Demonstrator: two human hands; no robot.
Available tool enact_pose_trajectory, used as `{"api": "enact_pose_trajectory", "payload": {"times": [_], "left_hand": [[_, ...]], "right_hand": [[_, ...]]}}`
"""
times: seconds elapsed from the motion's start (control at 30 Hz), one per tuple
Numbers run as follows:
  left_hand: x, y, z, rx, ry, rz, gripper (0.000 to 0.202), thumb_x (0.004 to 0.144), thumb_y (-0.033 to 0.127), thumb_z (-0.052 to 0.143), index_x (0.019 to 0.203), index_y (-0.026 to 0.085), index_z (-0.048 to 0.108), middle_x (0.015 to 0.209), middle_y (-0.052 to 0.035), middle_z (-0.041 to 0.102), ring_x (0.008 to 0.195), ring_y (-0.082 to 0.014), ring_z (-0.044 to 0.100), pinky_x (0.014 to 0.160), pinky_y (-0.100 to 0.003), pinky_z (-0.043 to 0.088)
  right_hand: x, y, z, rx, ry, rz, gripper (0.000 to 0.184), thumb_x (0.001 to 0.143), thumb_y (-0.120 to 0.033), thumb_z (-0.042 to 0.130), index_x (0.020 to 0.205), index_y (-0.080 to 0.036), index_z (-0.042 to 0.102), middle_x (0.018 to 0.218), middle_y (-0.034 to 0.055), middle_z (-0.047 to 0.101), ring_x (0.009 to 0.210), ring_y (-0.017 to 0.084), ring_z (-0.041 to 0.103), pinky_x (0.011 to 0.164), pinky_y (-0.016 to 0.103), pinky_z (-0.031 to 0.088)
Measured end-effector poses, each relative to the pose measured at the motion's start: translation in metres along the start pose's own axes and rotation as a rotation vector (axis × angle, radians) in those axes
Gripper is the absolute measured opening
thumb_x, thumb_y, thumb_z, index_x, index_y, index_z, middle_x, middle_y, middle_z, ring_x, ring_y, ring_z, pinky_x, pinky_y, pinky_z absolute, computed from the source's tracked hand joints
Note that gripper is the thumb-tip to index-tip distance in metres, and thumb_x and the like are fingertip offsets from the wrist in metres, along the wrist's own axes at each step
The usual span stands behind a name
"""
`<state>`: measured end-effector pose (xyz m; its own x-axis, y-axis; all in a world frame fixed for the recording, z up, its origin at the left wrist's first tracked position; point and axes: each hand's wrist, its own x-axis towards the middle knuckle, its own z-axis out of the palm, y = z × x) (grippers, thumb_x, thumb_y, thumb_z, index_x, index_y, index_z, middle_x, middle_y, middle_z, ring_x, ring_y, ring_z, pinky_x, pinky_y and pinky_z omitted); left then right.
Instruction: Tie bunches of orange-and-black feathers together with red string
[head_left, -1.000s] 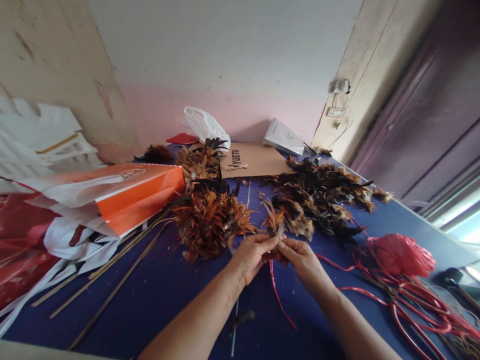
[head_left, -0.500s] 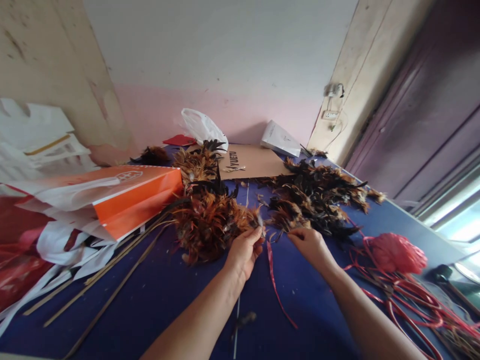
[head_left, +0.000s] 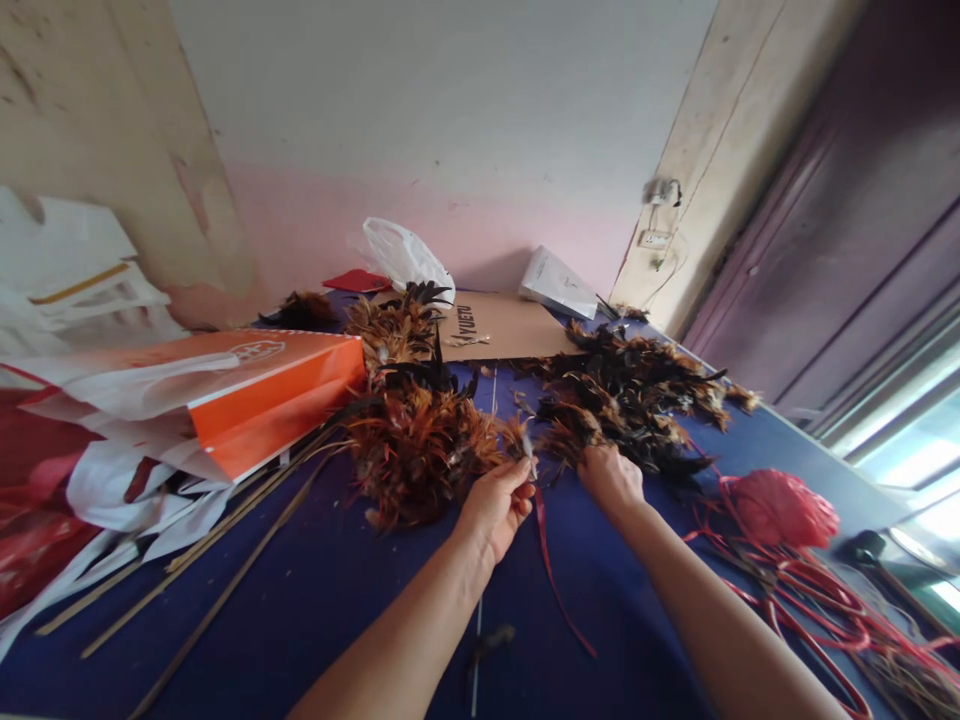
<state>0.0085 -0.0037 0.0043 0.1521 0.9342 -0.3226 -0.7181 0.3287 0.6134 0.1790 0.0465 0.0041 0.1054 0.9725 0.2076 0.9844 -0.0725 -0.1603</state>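
My left hand (head_left: pixel 496 505) pinches a small bunch of orange-brown feathers (head_left: pixel 517 438) together with a red plastic string (head_left: pixel 551 575) that trails down over the blue table (head_left: pixel 315 590). Just left of it lies a big orange feather bundle (head_left: pixel 416 450). My right hand (head_left: pixel 611 478) reaches into the loose dark brown and black feather pile (head_left: pixel 637 395) to the right, fingers curled among the feathers; what they hold is hidden.
An orange paper bag (head_left: pixel 262 385) lies on white and red plastic bags at the left, with thin bamboo sticks (head_left: pixel 217 560) beside it. A cardboard sheet (head_left: pixel 502 325), a white plastic bag (head_left: pixel 405 255) and a white paper bag (head_left: pixel 555 280) lie at the back. A red string ball (head_left: pixel 776 505) with tangled strands sits right.
My hands, together on the small feather bunch a second ago, have parted. The right hand moved forward into the dark feather pile; the left kept the bunch and string.
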Motion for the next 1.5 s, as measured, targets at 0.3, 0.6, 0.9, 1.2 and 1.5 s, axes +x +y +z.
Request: {"api": "enact_pose_trajectory", "payload": {"times": [0.3,0.6,0.9,1.2,1.5], "left_hand": [[-0.002,0.000,0.000,0.025,0.008,0.009,0.010,0.064,0.017,0.069,0.072,0.013,0.067,0.061,-0.0001,0.056,0.048,-0.0031,0.049,0.039,-0.012,0.033],[-0.003,-0.013,0.003,0.118,-0.014,0.044,0.013,0.059,0.020,0.072,0.063,0.010,0.064,0.050,-0.0014,0.058,0.045,-0.0063,0.052,0.044,-0.015,0.041],[-0.001,-0.020,0.003,0.090,-0.037,0.112,0.020,0.052,0.023,0.077,0.060,0.010,0.064,0.055,-0.0021,0.061,0.052,-0.0080,0.056,0.057,-0.020,0.046],[0.001,-0.020,0.001,0.067,-0.065,0.116,0.021,0.051,0.024,0.076,0.061,0.010,0.064,0.056,-0.0021,0.062,0.053,-0.0091,0.057,0.060,-0.021,0.046],[-0.010,-0.012,0.007,0.327,-0.138,0.088,0.020,0.062,0.027,0.069,0.073,0.010,0.065,0.072,-0.0083,0.067,0.055,-0.0114,0.060,0.046,-0.017,0.043]], "right_hand": [[-0.008,0.009,-0.014,0.455,-0.124,-0.003,0.026,0.070,-0.034,0.050,0.065,-0.015,0.067,0.053,0.0006,0.059,0.050,0.012,0.052,0.046,0.021,0.033],[-0.043,-0.017,-0.033,0.861,-0.156,0.010,0.027,0.065,-0.040,0.057,0.071,-0.015,0.066,0.053,0.0001,0.058,0.045,0.011,0.047,0.045,0.022,0.034],[-0.064,-0.041,-0.034,0.281,0.170,-0.246,0.017,0.075,-0.025,0.047,0.071,-0.021,0.063,0.072,0.0023,0.063,0.062,0.013,0.055,0.054,0.023,0.033],[-0.071,-0.039,-0.038,0.184,0.188,-0.474,0.024,0.082,-0.024,0.041,0.078,-0.019,0.064,0.073,0.0045,0.062,0.066,0.013,0.055,0.060,0.023,0.035],[-0.052,-0.021,-0.034,1.008,-0.142,-0.092,0.021,0.070,-0.034,0.056,0.074,-0.015,0.063,0.061,0.0016,0.061,0.053,0.011,0.049,0.051,0.022,0.038]]}}
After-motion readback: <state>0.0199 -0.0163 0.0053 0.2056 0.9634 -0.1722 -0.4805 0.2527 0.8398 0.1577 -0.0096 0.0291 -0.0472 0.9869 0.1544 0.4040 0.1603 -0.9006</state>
